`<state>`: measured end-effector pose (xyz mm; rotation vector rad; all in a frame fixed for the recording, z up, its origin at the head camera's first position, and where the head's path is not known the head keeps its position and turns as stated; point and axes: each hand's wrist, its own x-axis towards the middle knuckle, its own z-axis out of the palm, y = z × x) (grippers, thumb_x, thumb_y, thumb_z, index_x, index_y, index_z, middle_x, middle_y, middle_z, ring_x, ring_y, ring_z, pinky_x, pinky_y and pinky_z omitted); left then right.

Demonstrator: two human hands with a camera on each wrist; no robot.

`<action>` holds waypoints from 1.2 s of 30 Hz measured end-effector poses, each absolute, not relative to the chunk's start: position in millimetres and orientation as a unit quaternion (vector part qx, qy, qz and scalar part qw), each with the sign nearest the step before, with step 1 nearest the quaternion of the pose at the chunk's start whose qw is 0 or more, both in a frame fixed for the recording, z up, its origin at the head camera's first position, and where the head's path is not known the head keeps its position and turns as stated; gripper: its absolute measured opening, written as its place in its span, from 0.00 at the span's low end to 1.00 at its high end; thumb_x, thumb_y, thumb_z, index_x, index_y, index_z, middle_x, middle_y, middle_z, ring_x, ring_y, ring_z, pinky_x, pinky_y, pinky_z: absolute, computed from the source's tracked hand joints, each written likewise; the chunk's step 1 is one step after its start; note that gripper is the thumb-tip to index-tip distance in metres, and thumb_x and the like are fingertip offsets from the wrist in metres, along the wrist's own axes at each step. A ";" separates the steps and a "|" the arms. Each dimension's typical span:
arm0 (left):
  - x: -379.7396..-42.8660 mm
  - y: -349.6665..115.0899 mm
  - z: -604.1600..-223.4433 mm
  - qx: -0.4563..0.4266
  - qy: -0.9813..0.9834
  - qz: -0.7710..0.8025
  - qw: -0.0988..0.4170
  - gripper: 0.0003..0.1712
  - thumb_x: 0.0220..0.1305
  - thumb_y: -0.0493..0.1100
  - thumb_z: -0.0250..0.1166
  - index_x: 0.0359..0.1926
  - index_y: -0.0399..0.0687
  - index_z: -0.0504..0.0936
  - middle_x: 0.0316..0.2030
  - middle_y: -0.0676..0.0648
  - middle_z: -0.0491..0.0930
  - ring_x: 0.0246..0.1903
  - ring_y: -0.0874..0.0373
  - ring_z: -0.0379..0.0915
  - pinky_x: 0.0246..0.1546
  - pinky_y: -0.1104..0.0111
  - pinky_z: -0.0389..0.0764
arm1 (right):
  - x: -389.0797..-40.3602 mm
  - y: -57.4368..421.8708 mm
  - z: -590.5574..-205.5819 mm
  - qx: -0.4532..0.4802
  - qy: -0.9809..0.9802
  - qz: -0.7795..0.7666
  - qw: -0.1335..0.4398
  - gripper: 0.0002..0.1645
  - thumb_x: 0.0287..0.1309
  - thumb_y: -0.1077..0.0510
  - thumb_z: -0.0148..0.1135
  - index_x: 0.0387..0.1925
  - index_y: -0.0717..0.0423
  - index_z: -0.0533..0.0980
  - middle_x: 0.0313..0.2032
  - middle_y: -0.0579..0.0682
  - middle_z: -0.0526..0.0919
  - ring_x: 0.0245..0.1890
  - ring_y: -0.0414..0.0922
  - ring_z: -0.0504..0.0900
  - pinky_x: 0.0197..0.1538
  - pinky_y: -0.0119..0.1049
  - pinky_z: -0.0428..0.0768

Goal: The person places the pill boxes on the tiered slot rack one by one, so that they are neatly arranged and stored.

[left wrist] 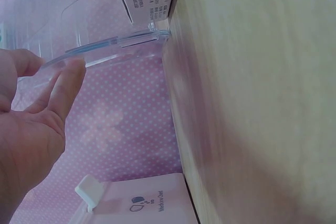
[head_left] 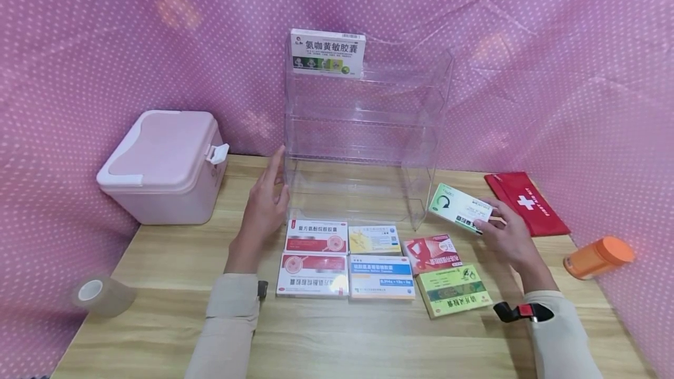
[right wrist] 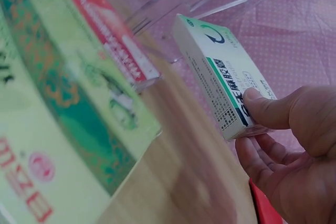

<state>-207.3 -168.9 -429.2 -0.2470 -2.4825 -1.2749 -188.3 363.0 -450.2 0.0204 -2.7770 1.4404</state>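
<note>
Head view: right hand (head_left: pixel 506 237) pinches the green-white box (head_left: pixel 459 208) by one end, toward the desk's (head_left: pixel 342 344) back right corner, left hand (head_left: pixel 265 199) spread against the clear rack (head_left: pixel 363 123); probably best: keep rack braced, box face unobstructed.

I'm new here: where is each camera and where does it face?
Head: worn there, looking forward and down at the clear rack; left hand, right hand, sleeves show.
Left wrist: worn there, facing the rack's side; left hand shows.
Right wrist: worn there, facing the held box; right hand shows.
Head and right wrist share that box.
</note>
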 end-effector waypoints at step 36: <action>-205.8 -169.1 -427.3 -0.091 -0.871 -0.455 0.163 0.53 0.77 0.30 0.58 0.87 0.78 0.46 0.81 0.38 0.65 0.69 0.35 0.76 0.63 0.44 0.89 | -199.9 362.8 -390.7 0.067 -0.858 0.502 0.085 0.33 0.68 0.70 0.68 0.72 0.58 0.73 0.47 0.34 0.78 0.42 0.22 0.85 0.40 0.17 0.86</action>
